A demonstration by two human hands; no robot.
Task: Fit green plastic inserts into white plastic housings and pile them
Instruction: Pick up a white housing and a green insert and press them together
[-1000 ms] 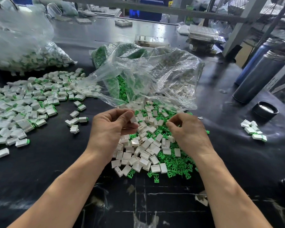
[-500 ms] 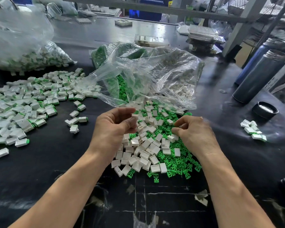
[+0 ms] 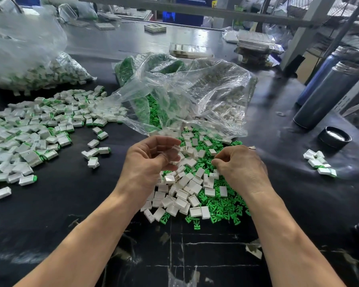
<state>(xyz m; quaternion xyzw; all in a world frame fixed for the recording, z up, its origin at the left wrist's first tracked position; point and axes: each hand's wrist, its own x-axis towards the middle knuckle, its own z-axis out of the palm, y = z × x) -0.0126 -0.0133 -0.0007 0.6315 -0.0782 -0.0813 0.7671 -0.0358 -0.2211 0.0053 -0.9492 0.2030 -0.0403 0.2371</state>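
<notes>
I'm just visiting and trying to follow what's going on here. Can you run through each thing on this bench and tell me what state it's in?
left hand: raised, fingers curled, pinching a white housing.
right hand: down in the loose parts, fingers curled; what it holds is hidden.
loose white housings: empty, unfitted.
green inserts: loose, spilled.
assembled pile: fitted, spread out.
clear bag: open, spilling parts.
grey flask: uncapped.
black cap: off, lying on the table.

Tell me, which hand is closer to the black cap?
The right hand. The black cap lies off to its right on the table. The left hand is farther away, on the other side of the parts pile.
</notes>
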